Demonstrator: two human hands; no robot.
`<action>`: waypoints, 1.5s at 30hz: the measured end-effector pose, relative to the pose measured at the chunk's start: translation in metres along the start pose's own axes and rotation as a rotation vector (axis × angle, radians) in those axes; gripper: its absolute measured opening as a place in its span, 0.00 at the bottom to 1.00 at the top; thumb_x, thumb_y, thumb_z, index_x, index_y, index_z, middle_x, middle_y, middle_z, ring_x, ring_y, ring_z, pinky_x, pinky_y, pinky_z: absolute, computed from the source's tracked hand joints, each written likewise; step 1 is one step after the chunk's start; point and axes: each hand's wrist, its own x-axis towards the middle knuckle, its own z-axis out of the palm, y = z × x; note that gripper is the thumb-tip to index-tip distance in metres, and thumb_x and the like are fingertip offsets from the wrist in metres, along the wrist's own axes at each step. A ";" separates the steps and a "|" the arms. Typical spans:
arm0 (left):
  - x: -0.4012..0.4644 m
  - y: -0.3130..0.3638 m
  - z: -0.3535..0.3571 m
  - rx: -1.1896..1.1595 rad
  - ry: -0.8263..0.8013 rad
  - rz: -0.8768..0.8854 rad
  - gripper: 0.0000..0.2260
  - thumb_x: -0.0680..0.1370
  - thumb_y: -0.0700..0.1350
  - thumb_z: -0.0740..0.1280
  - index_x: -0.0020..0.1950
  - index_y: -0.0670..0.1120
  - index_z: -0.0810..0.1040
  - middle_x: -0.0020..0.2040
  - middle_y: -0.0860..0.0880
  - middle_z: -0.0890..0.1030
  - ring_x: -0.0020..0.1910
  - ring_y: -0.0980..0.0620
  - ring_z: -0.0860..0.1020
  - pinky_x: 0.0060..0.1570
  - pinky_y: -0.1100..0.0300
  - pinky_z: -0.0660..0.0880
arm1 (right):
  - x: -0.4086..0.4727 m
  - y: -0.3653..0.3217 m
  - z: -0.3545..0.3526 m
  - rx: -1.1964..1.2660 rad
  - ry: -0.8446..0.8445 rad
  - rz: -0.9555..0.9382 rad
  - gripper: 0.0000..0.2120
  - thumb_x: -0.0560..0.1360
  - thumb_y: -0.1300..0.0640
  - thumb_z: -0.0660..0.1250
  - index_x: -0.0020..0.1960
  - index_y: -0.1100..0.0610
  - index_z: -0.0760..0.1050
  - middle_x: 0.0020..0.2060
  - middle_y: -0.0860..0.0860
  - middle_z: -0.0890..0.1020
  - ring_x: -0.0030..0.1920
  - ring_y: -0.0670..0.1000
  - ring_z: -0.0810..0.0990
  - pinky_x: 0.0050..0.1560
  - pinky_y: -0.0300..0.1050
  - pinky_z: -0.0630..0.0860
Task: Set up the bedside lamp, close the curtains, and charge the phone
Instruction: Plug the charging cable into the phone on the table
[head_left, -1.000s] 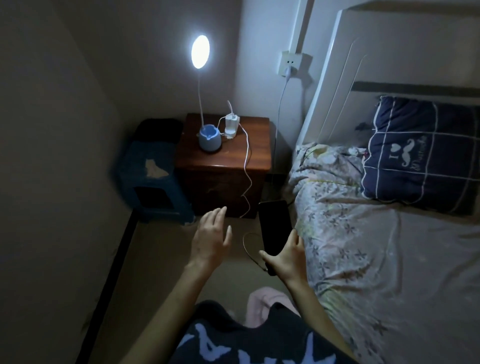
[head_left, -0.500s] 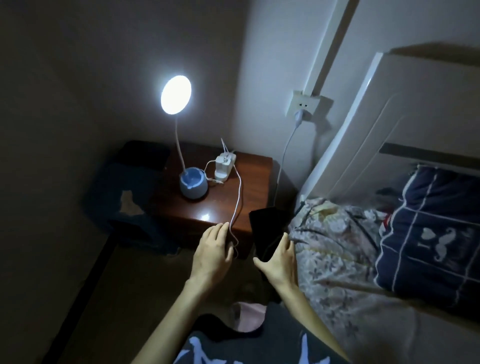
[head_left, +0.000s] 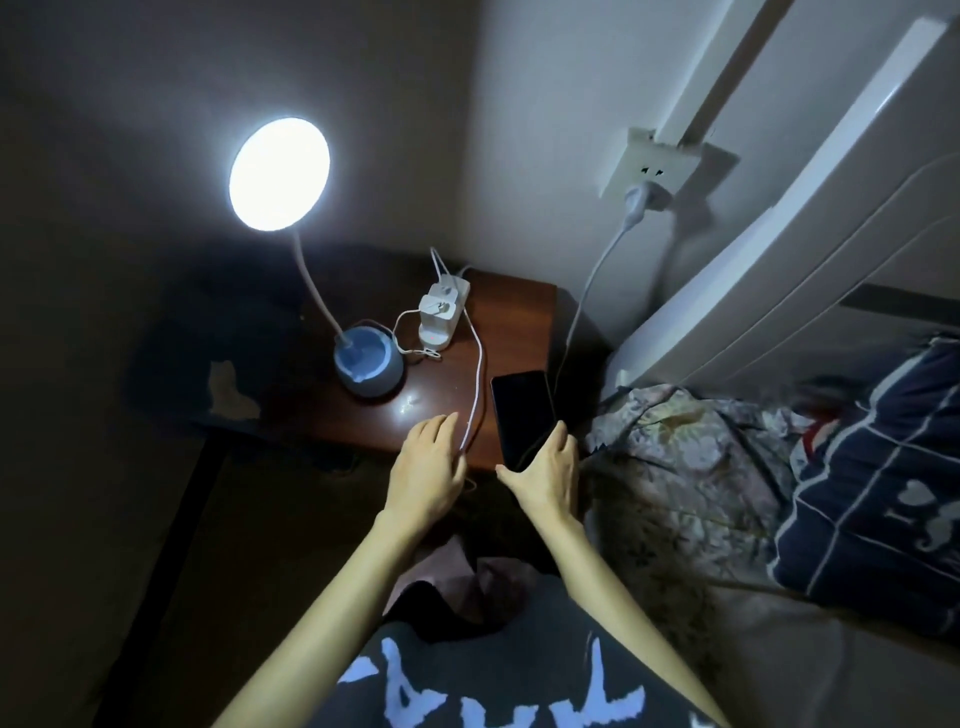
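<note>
While the right hand (head_left: 545, 467) grips the phone (head_left: 521, 415) at its lower end, the left hand (head_left: 428, 470), open, touches the cable (head_left: 475, 384). Phone: rigid, slick, breakable; hold by edges.

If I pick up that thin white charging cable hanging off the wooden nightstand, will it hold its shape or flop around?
The thin white charging cable will probably flop: it already drapes in a loose curve from the white power strip over the edge of the wooden nightstand. It looks light, so the left hand should lift it easily. Its free end may swing and need steadying.
</note>
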 end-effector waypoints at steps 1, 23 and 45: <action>0.007 -0.003 0.001 0.002 -0.016 0.003 0.24 0.77 0.43 0.60 0.71 0.42 0.60 0.71 0.44 0.66 0.70 0.46 0.61 0.67 0.55 0.62 | 0.006 -0.004 0.004 -0.006 0.004 0.010 0.50 0.63 0.48 0.75 0.72 0.67 0.50 0.66 0.63 0.65 0.67 0.60 0.65 0.67 0.45 0.62; 0.096 -0.062 0.076 0.048 -0.126 -0.073 0.25 0.75 0.41 0.60 0.71 0.42 0.60 0.74 0.43 0.59 0.74 0.44 0.54 0.70 0.50 0.58 | 0.137 -0.040 0.066 -0.118 0.121 0.041 0.44 0.61 0.47 0.76 0.66 0.66 0.59 0.62 0.61 0.66 0.61 0.59 0.65 0.60 0.48 0.69; 0.040 -0.070 0.083 -0.199 0.079 -0.134 0.20 0.73 0.35 0.63 0.65 0.37 0.69 0.64 0.40 0.73 0.65 0.43 0.68 0.65 0.58 0.61 | 0.051 -0.012 0.081 0.302 -0.094 -0.206 0.24 0.73 0.65 0.62 0.68 0.61 0.64 0.54 0.59 0.79 0.53 0.57 0.79 0.55 0.49 0.74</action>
